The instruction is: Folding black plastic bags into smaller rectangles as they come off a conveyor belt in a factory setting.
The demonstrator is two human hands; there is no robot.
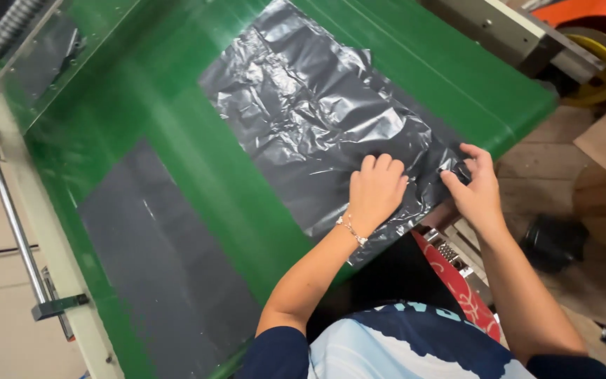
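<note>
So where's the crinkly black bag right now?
The crinkly black bag lies on the green belt, right of a flat dark sheet, under both hands.
</note>
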